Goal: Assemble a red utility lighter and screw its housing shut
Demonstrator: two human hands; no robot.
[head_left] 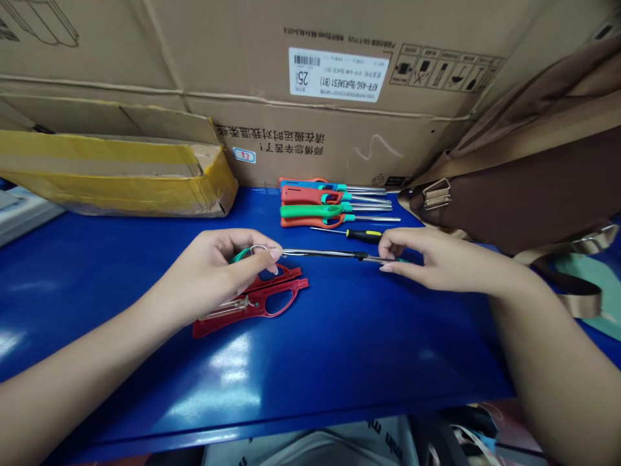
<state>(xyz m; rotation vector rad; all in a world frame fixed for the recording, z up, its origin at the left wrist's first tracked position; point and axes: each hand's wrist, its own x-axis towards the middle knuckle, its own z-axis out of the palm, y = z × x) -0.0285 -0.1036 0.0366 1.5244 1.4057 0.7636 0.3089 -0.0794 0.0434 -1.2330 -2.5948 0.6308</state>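
A thin silver-and-black lighter rod with wire along it (325, 253) stretches level between my hands, above the blue table. Its left end is pinched between thumb and forefinger of my left hand (213, 268). A teal piece (241, 255) and a loop of thin wire show at those fingers. My right hand (427, 259) grips the other end, where a bit of teal peeks out by the fingertips. Below my left hand lie the opened red lighter casing halves (279, 301), with a clear fuel tank (228, 307) in one, partly hidden by the hand.
Several gas lighters (311, 211) lie side by side at the back, with a black-and-yellow screwdriver (363, 235) in front. A large cardboard box (349, 129) stands behind them. A yellow-taped carton (145, 175) is at left, a brown bag (509, 188) with straps at right.
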